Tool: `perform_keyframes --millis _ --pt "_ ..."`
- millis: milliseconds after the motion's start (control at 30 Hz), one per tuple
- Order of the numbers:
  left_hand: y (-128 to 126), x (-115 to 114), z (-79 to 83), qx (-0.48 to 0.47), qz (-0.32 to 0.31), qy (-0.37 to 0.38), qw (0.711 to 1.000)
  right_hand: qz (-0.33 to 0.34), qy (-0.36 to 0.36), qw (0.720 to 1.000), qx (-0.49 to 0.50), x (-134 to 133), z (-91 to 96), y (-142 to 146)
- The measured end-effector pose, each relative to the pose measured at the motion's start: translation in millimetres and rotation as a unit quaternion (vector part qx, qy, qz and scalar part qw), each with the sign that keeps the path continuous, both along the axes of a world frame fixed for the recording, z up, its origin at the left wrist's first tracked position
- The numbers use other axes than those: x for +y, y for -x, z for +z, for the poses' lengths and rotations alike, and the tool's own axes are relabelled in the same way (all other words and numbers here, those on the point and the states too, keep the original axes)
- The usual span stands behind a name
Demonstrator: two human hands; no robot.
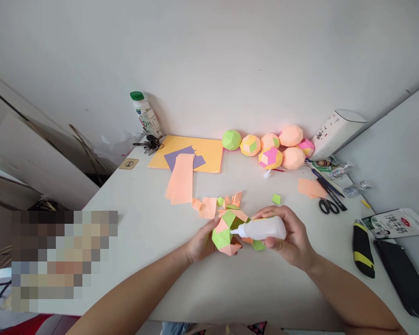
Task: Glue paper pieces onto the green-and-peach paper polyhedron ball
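Observation:
My left hand [201, 242] is closed around the left side of a partly built paper ball [222, 238], made of green and peach folded facets. In my right hand [293, 237] lies a white glue bottle [265, 229], tipped sideways. Its narrow nozzle points left and meets, or nearly meets, the ball's green facets. Small peach and green paper pieces [207, 207] lie just behind the ball. A green paper scrap [258, 245] shows under the bottle. The ball's underside and some of my left fingers are hidden.
Finished paper balls [270, 158] sit along the wall. Peach strips [182, 179] overlap purple paper on a yellow pad [209, 156]. Keys [152, 143] and a green-capped bottle [147, 116] stand back left. Scissors [328, 205], a black-yellow cutter [363, 249] and a black phone-like slab [405, 277] lie right.

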State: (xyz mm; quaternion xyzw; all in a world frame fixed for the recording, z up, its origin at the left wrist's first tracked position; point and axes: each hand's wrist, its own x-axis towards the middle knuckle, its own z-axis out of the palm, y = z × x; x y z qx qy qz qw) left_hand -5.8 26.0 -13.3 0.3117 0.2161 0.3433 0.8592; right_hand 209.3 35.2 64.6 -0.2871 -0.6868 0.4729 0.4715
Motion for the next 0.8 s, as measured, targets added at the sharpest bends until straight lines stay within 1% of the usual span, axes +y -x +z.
perform_keyframes --millis 267,367,467,533,667,800 --pt "-1.3 0.5 2.3 0.004 0.008 0.005 1.000 0.013 0.028 0.999 0.007 -2.2 -0.6 0.3" --pt "-1.4 0.0 0.9 0.007 0.000 -0.006 1.000 0.017 0.071 0.997 0.029 -2.9 -1.5 -0.2" --pt "-2.5 -1.0 1.8 0.031 -0.005 -0.020 0.999 0.052 0.129 0.989 0.056 -3.2 -2.2 0.4" --pt "-3.5 -2.1 3.8 0.045 -0.005 -0.036 0.998 0.072 0.152 0.983 0.069 -3.0 -2.1 1.3" --pt "-3.0 -5.3 4.8 0.027 -0.024 -0.080 0.996 0.083 0.164 0.979 0.090 -1.2 -0.6 2.3" --pt "-0.2 -7.8 -3.4 0.009 -0.040 -0.062 0.997 0.088 0.167 0.977 0.097 0.1 0.7 1.2"
